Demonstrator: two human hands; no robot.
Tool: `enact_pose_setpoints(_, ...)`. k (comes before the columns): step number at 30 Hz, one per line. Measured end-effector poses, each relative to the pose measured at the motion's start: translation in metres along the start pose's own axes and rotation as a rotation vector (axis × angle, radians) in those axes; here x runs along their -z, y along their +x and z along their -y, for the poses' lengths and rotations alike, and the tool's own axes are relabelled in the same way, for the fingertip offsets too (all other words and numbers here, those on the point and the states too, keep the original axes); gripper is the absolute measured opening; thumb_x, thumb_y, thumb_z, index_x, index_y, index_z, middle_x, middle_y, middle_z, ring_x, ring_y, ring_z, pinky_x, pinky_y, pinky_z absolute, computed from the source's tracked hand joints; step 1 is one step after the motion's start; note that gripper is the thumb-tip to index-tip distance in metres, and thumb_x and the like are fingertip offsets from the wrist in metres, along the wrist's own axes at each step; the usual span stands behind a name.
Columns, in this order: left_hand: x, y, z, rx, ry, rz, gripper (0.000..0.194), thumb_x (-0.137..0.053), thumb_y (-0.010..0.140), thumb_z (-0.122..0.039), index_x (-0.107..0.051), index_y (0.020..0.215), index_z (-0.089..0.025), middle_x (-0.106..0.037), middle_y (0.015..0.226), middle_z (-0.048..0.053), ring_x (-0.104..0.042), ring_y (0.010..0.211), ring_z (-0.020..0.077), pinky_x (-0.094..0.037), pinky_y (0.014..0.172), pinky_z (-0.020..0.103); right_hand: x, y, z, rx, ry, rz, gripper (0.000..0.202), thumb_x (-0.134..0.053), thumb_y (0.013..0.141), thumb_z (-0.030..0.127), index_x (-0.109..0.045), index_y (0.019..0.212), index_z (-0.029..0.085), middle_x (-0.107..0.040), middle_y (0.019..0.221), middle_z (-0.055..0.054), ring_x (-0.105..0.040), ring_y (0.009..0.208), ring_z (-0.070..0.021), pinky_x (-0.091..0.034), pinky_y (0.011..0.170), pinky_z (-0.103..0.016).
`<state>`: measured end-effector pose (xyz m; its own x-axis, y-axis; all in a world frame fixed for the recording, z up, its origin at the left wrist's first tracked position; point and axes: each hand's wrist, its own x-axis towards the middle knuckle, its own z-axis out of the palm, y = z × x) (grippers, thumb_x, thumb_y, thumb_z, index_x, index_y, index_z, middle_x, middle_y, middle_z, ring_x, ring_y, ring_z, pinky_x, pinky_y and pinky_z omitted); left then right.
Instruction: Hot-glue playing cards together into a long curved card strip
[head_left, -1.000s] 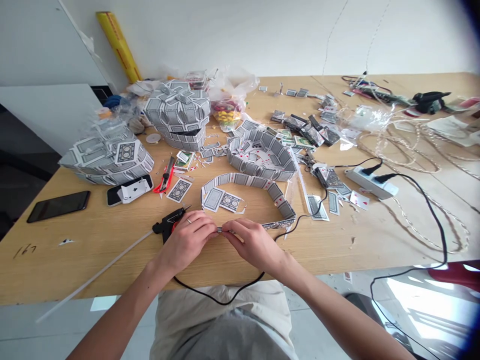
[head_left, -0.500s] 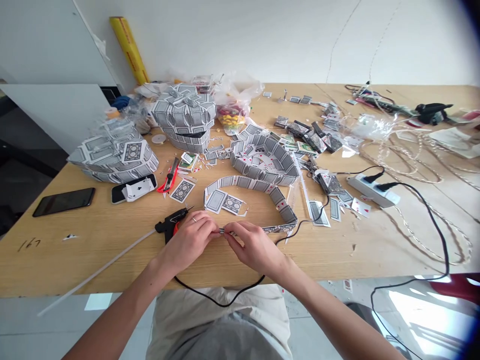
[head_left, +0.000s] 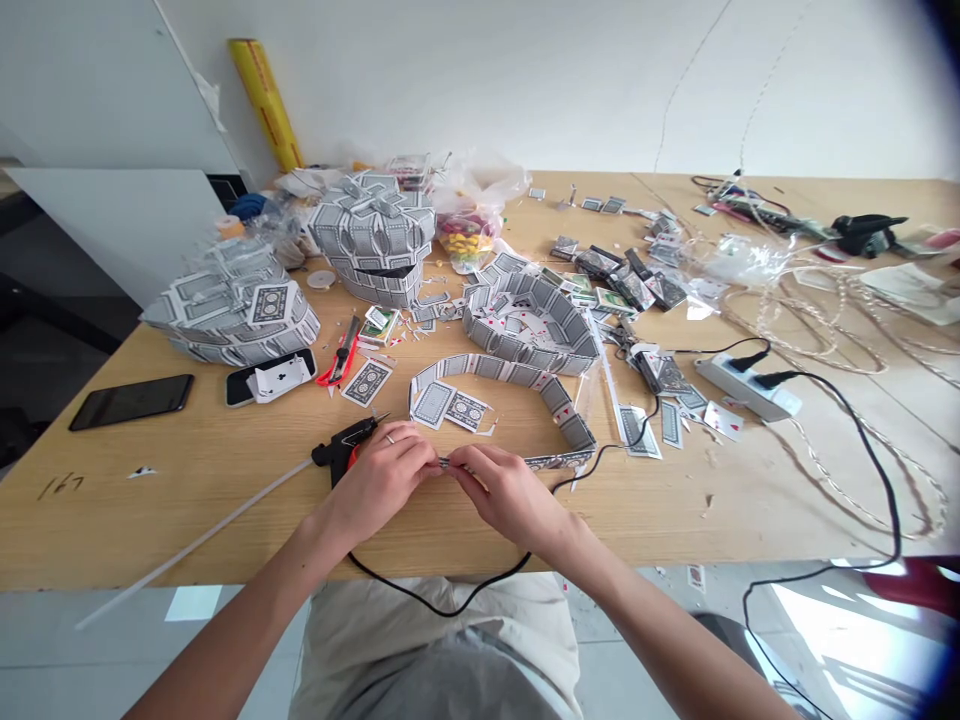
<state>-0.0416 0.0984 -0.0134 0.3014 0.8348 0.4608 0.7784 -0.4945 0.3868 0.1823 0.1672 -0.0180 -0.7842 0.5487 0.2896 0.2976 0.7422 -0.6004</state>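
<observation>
A band of folded playing cards (head_left: 504, 371) stands on edge in a curved loop in front of me. My left hand (head_left: 388, 468) and my right hand (head_left: 507, 492) meet at its near side, fingertips pinching the band close together. My fingers hide most of the part between them. Just left of my left hand lies a black glue gun (head_left: 347, 440), a long glue stick (head_left: 217, 530) sticking out of its back. Inside the loop are loose playing cards (head_left: 433, 404). Behind it sits a larger open card tray (head_left: 525, 350) with card pieces inside.
Two lidded card boxes, one left (head_left: 225, 318) and one behind (head_left: 373, 225), stand farther back. A red utility knife (head_left: 342, 352), two phones, one being a black phone (head_left: 131, 402), and a power strip (head_left: 748, 388) lie around. A black cord (head_left: 450, 610) hangs over the front edge.
The view has shifted slightly, so the table sits a little lower and to the right. My hands keep the same pinch on the card band.
</observation>
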Motion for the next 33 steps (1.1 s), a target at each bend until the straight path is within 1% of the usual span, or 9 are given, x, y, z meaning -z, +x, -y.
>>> enact_pose_setpoints(3,0.0009,-0.0017,0.0029,-0.005,-0.022,-0.014,0.008,-0.069,0.105,-0.020,-0.062,0.100,-0.021,-0.073,0.093,0.001,-0.072,0.105,0.0215,-0.057,0.114,0.045,0.0009,-0.0002,0.0003,-0.010,-0.003,0.013,0.012,-0.053,0.112,0.017,-0.064,0.107,0.021,-0.078,0.100,-0.007,-0.076,0.089,-0.0210,-0.056,0.079,-0.030)
enact_pose_setpoints(7,0.0029,-0.0054,0.0062,-0.017,0.005,-0.058,0.014,-0.075,0.101,-0.024,-0.062,0.106,-0.020,-0.077,0.109,0.005,-0.072,0.118,0.0233,-0.057,0.113,0.045,0.0008,-0.0011,-0.0001,-0.014,0.009,0.021,0.013,-0.052,0.112,0.017,-0.064,0.108,0.021,-0.077,0.099,-0.007,-0.074,0.088,-0.0203,-0.056,0.078,-0.030)
enact_pose_setpoints(9,0.0032,-0.0067,0.0072,-0.034,0.017,-0.072,0.015,-0.076,0.101,-0.024,-0.063,0.105,-0.020,-0.078,0.113,0.006,-0.072,0.120,0.0233,-0.057,0.114,0.045,0.0007,-0.0015,-0.0004,-0.014,0.015,0.022,0.013,-0.052,0.111,0.017,-0.063,0.108,0.021,-0.077,0.099,-0.007,-0.074,0.087,-0.0202,-0.056,0.077,-0.030)
enact_pose_setpoints(14,0.0025,-0.0063,0.0065,-0.055,0.010,-0.099,0.014,-0.076,0.101,-0.020,-0.064,0.093,-0.021,-0.079,0.106,0.005,-0.075,0.114,0.0227,-0.060,0.113,0.046,0.0013,-0.0004,0.0006,-0.020,0.028,0.021,0.014,-0.050,0.111,0.017,-0.062,0.106,0.021,-0.076,0.098,-0.007,-0.074,0.087,-0.0206,-0.055,0.077,-0.030)
enact_pose_setpoints(18,0.0025,-0.0058,0.0048,-0.055,0.014,-0.134,0.008,-0.076,0.101,-0.021,-0.067,0.101,-0.022,-0.081,0.108,0.005,-0.077,0.114,0.0232,-0.061,0.111,0.046,0.0018,0.0007,0.0012,-0.021,0.028,0.030,0.014,-0.050,0.112,0.017,-0.061,0.105,0.022,-0.075,0.096,-0.006,-0.072,0.085,-0.0201,-0.054,0.076,-0.029)
enact_pose_setpoints(21,0.0013,-0.0069,0.0046,-0.080,0.030,-0.163,0.010,-0.075,0.102,-0.019,-0.068,0.108,-0.022,-0.081,0.109,0.005,-0.078,0.112,0.0225,-0.061,0.111,0.045,0.0016,0.0008,0.0008,-0.022,0.027,0.030,0.014,-0.050,0.112,0.018,-0.061,0.105,0.022,-0.075,0.094,-0.006,-0.072,0.084,-0.0198,-0.054,0.076,-0.029)
enact_pose_setpoints(24,0.0001,-0.0075,0.0046,-0.091,0.029,-0.171,0.011,-0.075,0.102,-0.017,-0.069,0.110,-0.021,-0.081,0.107,0.004,-0.078,0.110,0.0220,-0.062,0.109,0.044,0.0010,0.0005,0.0002,-0.029,0.023,0.038,0.015,-0.049,0.113,0.019,-0.061,0.105,0.022,-0.075,0.094,-0.006,-0.072,0.084,-0.0200,-0.054,0.076,-0.029)
enact_pose_setpoints(28,0.0007,-0.0054,0.0040,-0.079,0.004,-0.156,0.008,-0.073,0.102,-0.016,-0.071,0.108,-0.022,-0.081,0.103,0.004,-0.078,0.106,0.0220,-0.063,0.107,0.044,-0.0006,0.0001,-0.0002,-0.027,0.016,0.031,0.013,-0.050,0.112,0.019,-0.062,0.105,0.022,-0.075,0.094,-0.006,-0.072,0.083,-0.0197,-0.054,0.075,-0.029)
enact_pose_setpoints(33,0.0028,-0.0015,0.0025,-0.095,-0.019,-0.095,0.009,-0.068,0.104,-0.012,-0.070,0.105,-0.020,-0.080,0.101,0.005,-0.077,0.105,0.0224,-0.063,0.103,0.042,-0.0034,-0.0003,0.0004,-0.019,0.006,-0.017,0.010,-0.055,0.109,0.018,-0.062,0.104,0.022,-0.077,0.096,-0.006,-0.075,0.086,-0.0203,-0.056,0.077,-0.030)
